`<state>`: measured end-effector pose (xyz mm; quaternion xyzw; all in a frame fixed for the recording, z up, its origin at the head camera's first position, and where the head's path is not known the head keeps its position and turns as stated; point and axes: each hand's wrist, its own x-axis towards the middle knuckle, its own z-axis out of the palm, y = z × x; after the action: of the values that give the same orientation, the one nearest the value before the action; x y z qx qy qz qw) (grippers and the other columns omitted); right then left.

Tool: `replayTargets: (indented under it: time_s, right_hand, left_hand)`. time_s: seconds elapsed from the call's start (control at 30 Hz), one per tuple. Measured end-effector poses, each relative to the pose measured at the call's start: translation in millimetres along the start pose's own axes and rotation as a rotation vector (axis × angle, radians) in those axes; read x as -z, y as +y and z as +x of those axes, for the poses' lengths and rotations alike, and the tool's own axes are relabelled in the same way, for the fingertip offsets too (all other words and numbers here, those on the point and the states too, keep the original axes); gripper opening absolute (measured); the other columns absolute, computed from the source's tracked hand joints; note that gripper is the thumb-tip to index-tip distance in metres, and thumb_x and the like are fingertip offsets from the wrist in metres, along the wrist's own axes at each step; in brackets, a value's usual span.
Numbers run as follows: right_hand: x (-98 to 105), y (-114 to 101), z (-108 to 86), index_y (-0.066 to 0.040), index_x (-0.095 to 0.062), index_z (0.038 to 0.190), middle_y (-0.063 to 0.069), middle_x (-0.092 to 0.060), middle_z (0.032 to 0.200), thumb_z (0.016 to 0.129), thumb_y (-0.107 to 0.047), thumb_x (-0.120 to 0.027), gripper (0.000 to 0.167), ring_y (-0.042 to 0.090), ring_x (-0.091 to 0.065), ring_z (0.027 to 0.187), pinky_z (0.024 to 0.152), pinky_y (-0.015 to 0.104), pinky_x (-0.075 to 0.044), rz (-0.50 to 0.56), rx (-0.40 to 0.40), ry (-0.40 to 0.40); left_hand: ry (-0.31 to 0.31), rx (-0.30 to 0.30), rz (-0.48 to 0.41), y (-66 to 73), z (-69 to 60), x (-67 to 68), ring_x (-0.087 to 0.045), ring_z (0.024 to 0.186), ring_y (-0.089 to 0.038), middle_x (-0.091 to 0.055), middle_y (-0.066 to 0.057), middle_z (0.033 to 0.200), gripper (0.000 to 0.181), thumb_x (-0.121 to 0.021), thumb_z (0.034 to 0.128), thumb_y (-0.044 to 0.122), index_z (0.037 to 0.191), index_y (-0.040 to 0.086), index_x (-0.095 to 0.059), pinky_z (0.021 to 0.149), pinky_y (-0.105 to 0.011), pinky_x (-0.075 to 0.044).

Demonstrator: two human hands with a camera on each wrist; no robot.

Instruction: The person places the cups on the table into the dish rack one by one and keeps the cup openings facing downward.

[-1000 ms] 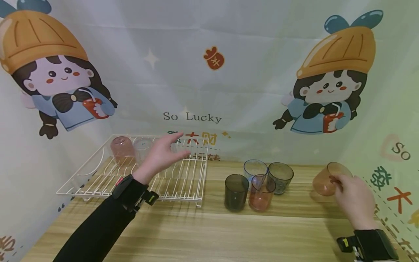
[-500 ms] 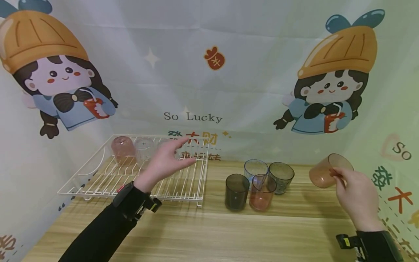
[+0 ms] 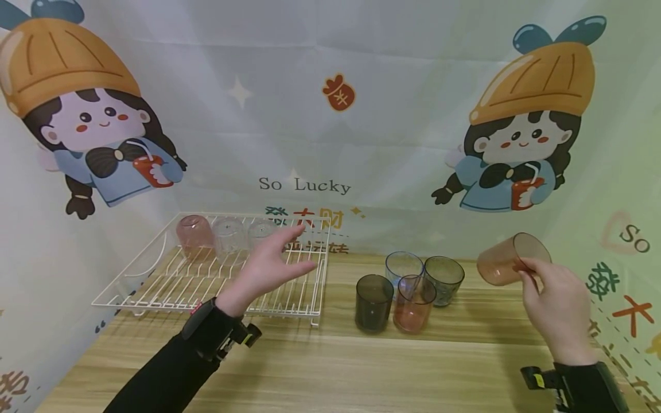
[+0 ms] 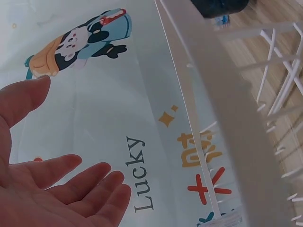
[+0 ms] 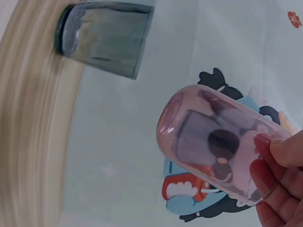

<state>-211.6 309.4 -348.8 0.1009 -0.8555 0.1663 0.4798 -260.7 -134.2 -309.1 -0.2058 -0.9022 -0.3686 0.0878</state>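
The right hand (image 3: 560,307) pinches the rim of an amber-pink glass (image 3: 501,263), tilted with its base to the left, above the table at the right. In the right wrist view, the thumb and fingers hold that glass (image 5: 203,137) by its rim. Over the white wire rack (image 3: 322,275), the left hand (image 3: 263,272) has thumb and fingers spread apart, with nothing between them. The left wrist view shows the same hand (image 4: 61,189) beside the rack's blurred white bar (image 4: 227,118). Upside down on the rack stand a pink glass (image 3: 194,236) and two clear glasses (image 3: 227,236), one partly behind the left hand.
Several upright glasses stand close together at the table's middle: a dark one (image 3: 373,304), a reddish one (image 3: 412,310), a blue-rimmed one (image 3: 400,265) and an olive one (image 3: 446,278). A printed cloth (image 3: 392,143) hangs behind the wooden table (image 3: 361,373).
The right hand has lifted the amber-pink glass up and slightly left, and the glass has tipped further onto its side. The left hand has shifted a little right and down, uncovering more of a clear glass.
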Motion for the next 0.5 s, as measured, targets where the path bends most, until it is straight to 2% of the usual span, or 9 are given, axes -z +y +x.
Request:
replayTargets:
  time_s: [0.23, 0.5]
  right_hand:
    - [-4, -12, 4.8, 0.005, -0.067, 0.099, 0.021, -0.068, 0.087, 0.078, 0.009, -0.068, 0.021, 0.037, -0.058, 0.075, 0.071, 0.044, -0.041, 0.073, 0.031, 0.045]
    - [-15, -31, 11.4, 0.005, -0.068, 0.098, 0.02, -0.069, 0.088, 0.076, 0.011, -0.069, 0.023, 0.035, -0.059, 0.081, 0.079, 0.043, -0.042, 0.167, 0.071, 0.079]
  left_hand:
    - [0.012, -0.02, -0.032, 7.7, -4.1, -5.0, -0.042, 0.131, -0.03, -0.042, -0.01, 0.146, 0.081, -0.074, 0.0788, 0.037, 0.146, 0.015, -0.035, 0.108, -0.052, -0.035]
    - [0.035, -0.057, -0.075, 11.1, -5.1, -15.5, -0.043, 0.131, -0.029, -0.044, -0.01, 0.145, 0.08, -0.074, 0.0787, 0.035, 0.145, 0.012, -0.036, 0.109, -0.048, -0.036]
